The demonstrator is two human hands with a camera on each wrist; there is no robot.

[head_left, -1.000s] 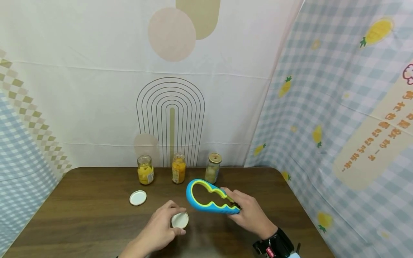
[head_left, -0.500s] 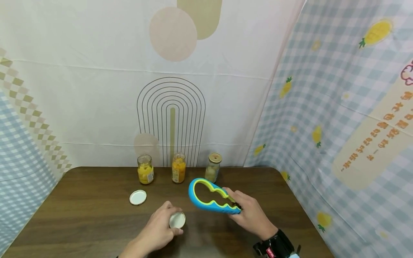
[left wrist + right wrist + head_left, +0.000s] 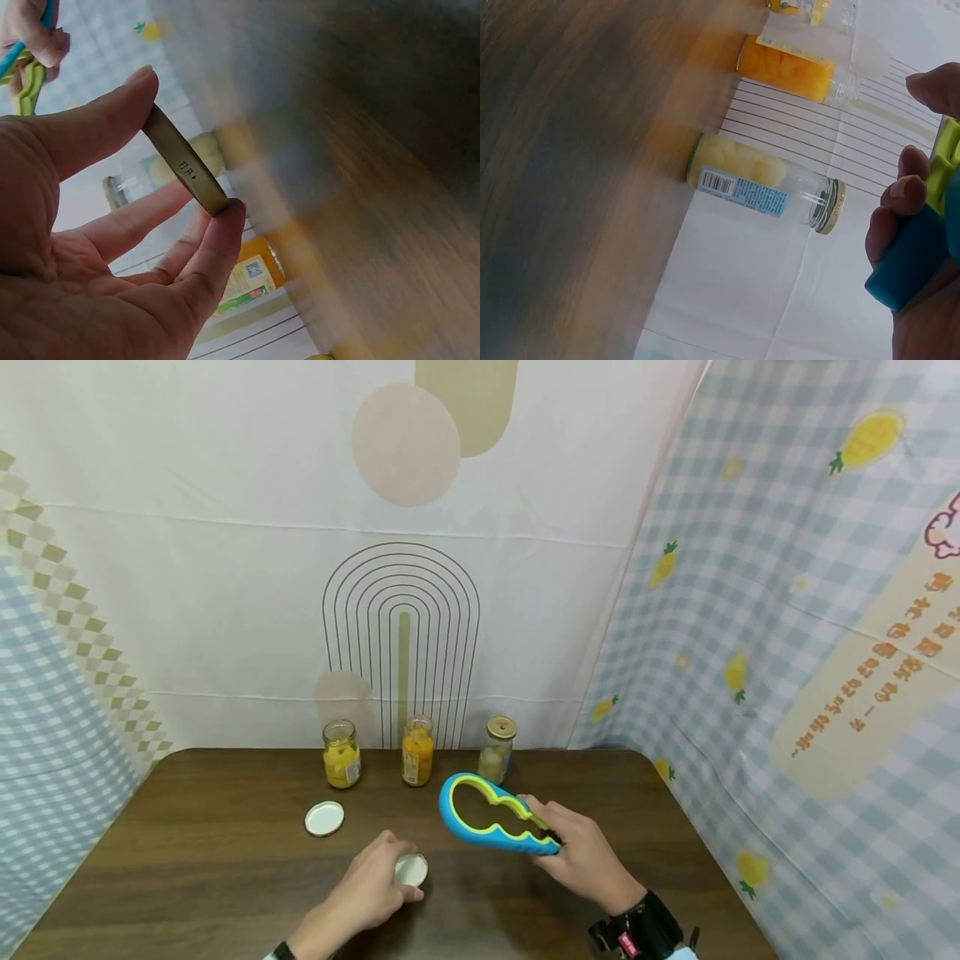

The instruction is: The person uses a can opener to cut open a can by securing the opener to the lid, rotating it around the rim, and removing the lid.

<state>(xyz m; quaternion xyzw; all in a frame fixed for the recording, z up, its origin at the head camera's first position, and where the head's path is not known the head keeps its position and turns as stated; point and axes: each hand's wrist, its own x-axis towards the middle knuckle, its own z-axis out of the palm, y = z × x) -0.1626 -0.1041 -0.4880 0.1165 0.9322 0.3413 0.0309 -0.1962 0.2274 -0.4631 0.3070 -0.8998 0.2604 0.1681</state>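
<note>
Gold lid (image 3: 411,869) sits pinched in my left hand (image 3: 369,893), lowered nearer the table (image 3: 187,860) than a second ago. Right hand (image 3: 581,858) grips the opener (image 3: 491,817), raised, barely shifted; set-down looks imminent.

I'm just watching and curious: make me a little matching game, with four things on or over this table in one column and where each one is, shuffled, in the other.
Things:
1. blue and green jar opener
2. loose white lid
3. pinched lid
4. gold-lidded jar

Places:
A. lying alone on the wooden table, touched by nobody
B. standing at the back edge, rightmost of three jars
C. held in the right hand, above the table
D. between thumb and fingers of the left hand

Pairs: 1-C, 2-A, 3-D, 4-B
</note>
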